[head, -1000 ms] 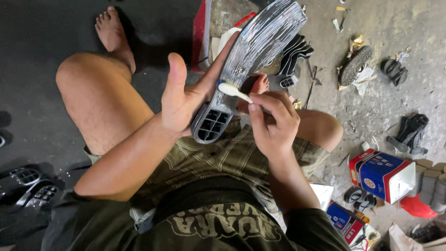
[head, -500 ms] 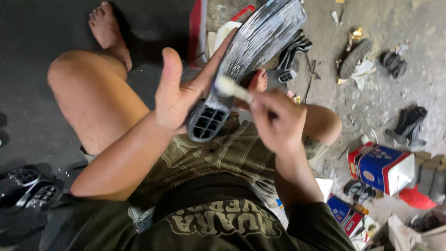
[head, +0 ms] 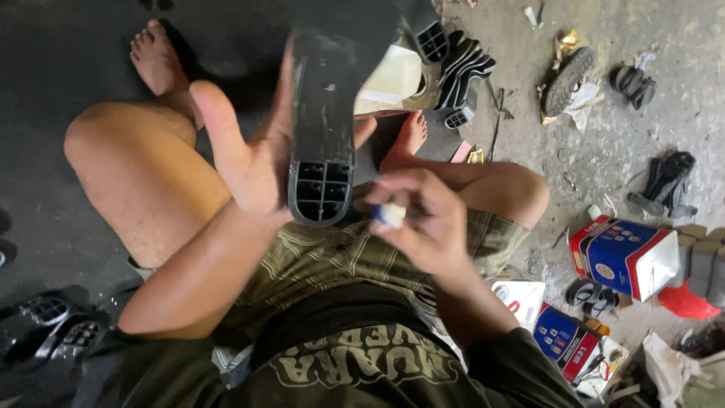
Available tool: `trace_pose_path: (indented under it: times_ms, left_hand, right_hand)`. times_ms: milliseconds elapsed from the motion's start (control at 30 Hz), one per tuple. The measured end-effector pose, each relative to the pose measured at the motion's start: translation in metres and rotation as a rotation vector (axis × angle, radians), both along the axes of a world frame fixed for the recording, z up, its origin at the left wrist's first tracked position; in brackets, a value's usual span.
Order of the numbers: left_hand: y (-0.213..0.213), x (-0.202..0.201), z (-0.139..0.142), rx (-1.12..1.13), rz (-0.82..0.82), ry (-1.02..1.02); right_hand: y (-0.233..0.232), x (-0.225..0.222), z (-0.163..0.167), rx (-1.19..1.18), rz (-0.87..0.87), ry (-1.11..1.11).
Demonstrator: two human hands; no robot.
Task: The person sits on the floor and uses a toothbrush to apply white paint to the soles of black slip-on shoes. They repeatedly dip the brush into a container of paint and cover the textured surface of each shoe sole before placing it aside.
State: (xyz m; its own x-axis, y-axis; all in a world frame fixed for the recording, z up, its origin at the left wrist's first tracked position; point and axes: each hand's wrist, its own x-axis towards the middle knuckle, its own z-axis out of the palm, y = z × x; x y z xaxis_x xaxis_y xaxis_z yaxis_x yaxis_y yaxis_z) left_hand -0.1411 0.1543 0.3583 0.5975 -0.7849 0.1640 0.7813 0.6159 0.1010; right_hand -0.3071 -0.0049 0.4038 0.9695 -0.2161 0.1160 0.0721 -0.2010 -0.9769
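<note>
Concrete floor bears a blue tin (head: 623, 257); left hand (head: 253, 162) grips sole (head: 323, 128), right hand (head: 423, 219) brush (head: 390, 215).

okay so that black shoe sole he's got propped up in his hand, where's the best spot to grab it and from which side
Judging by its pose, grip the black shoe sole at the narrow waist above the gridded heel, coming in from its left edge, as the left hand does. It stands on end, heel down, and the right hand with its small white-tipped tool sits beside the heel's other side.

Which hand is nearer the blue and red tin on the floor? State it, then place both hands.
Right. The right hand, pinching a small white-tipped tool, is on the same side as the blue and red tin. The left hand holds the black shoe sole, farther away.
</note>
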Motion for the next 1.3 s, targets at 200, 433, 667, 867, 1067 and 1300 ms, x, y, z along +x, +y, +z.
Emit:
trace_pose_path:
  times_ms: [200, 433, 667, 867, 1067, 1300]
  left_hand:
    - [-0.012, 0.006, -0.001, 0.209, 0.052, -0.389]
    - [-0.011, 0.004, -0.006, 0.217, -0.048, -0.515]
    - [-0.005, 0.019, -0.009, 0.355, 0.120, -0.200]
    - [0.007, 0.034, -0.015, 0.471, 0.168, -0.183]
    - [0.005, 0.037, -0.013, 0.435, 0.183, -0.152]
    - [0.007, 0.036, -0.015, 0.390, 0.147, -0.209]
  right_hand:
    - [0.016, 0.015, -0.020, 0.596, -0.151, 0.062]
    - [-0.032, 0.011, -0.016, 0.494, -0.138, 0.030]
    - [-0.081, 0.061, -0.024, -0.242, -0.395, 0.113]
    - [-0.109, 0.115, -0.049, -1.177, -0.179, 0.414]
    - [-0.101, 0.145, -0.055, -1.413, -0.005, 0.471]
    - [-0.108, 0.070, -0.005, -1.251, -0.066, 0.493]
